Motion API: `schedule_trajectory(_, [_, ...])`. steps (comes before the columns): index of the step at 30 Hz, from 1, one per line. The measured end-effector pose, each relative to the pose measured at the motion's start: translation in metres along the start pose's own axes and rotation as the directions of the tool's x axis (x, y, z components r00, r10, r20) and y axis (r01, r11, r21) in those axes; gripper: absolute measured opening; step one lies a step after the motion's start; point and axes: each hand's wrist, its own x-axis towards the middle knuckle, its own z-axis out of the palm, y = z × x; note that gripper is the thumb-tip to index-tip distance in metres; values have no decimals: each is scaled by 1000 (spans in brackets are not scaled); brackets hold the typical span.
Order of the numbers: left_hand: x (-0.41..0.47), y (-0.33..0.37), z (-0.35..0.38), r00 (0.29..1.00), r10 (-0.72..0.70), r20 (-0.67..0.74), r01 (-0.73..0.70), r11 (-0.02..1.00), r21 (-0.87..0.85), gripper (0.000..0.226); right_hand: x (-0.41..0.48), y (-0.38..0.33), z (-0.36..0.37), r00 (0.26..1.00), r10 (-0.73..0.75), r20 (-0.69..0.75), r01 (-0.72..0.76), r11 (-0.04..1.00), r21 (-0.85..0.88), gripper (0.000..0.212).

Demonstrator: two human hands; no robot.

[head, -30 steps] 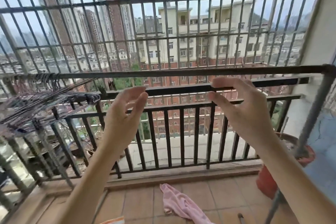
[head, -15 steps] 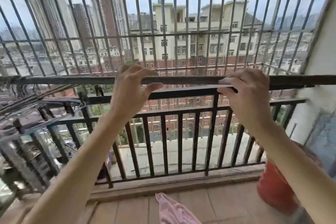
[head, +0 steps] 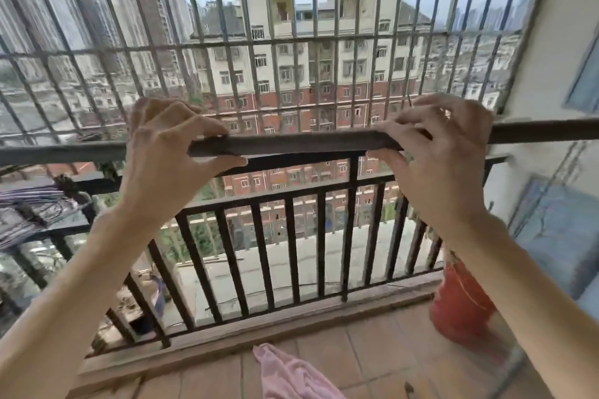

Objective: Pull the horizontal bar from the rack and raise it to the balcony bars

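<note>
A dark horizontal pole [head: 301, 142] runs across the balcony at chest height, in front of the black railing [head: 291, 236]. My left hand [head: 168, 155] grips the pole left of centre, fingers curled over the top and thumb under it. My right hand [head: 444, 152] grips the same pole further right, fingers over it and thumb beneath. Both forearms reach up from the lower corners of the head view.
A metal window grille [head: 291, 42] closes the balcony above the railing. A pink cloth [head: 291, 372] lies on the tiled floor. A red pot [head: 460, 308] stands at the right by the wall. Folded striped fabric [head: 32, 207] rests on the railing at left.
Both hands rose from in front of the railing to the pole and closed round it. The view has come nearer to the pole and tilted.
</note>
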Motion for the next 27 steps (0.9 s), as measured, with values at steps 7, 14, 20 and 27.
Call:
schedule_trajectory(7, [9,-13,14,991,131,-30,-127,986,109,43,1,-2,24,996,-65,-58,63,997,-39,19])
schedule_trajectory(14, [24,-22,27,993,119,10,-120,988,102,48,12,13,56,994,-98,-54,96,995,-42,24])
schedule_trajectory(20, [43,-29,42,995,99,16,-100,991,90,38,24,29,87,994,-106,-39,104,993,-49,25])
schedule_trajectory(27, [65,-39,65,997,55,46,-61,991,121,43,37,44,122,993,-114,-34,113,993,-17,25])
